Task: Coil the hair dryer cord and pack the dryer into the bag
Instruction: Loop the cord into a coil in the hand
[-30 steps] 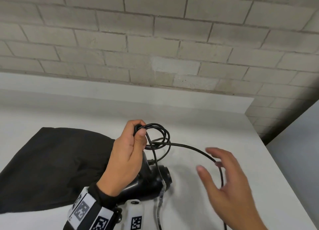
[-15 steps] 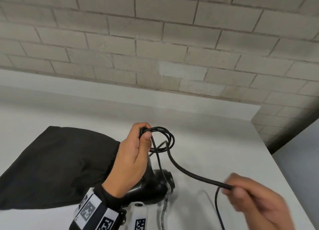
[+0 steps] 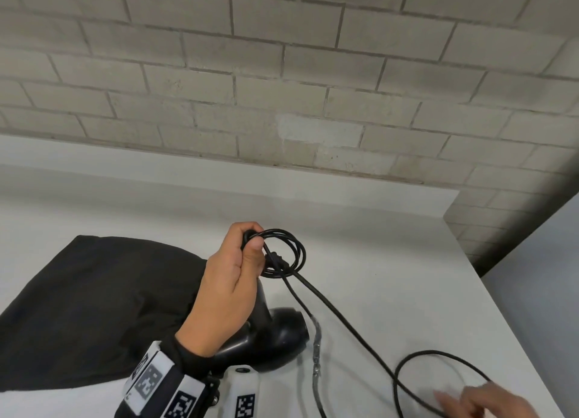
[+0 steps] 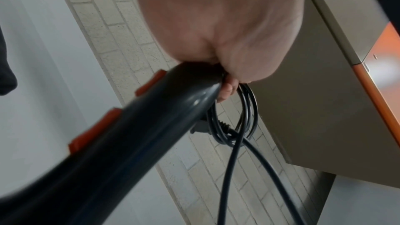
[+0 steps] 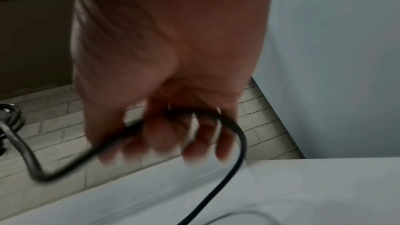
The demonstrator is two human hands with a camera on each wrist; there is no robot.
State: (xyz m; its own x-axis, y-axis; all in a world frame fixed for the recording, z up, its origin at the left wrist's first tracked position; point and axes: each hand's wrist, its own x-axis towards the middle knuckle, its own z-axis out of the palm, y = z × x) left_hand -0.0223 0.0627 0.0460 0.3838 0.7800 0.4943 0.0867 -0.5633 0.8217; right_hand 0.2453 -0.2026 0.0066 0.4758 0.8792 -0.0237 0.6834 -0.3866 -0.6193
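A black hair dryer with orange buttons lies with its barrel on the white table. My left hand grips the top of its handle together with a small coil of black cord. From the coil the cord runs down and right into a loose loop at the table's front. My right hand, blurred at the lower right, has its fingers curled round the cord. A black fabric bag lies flat at the left, behind my left wrist.
The white table ends at a brick wall behind and at an edge on the right. A thin silvery strap or chain lies beside the dryer's barrel. A beige and orange cabinet shows in the left wrist view.
My right hand went from open above the cord to gripping it, then drew it down and right toward the front edge. The left hand kept its hold on the coil and handle.
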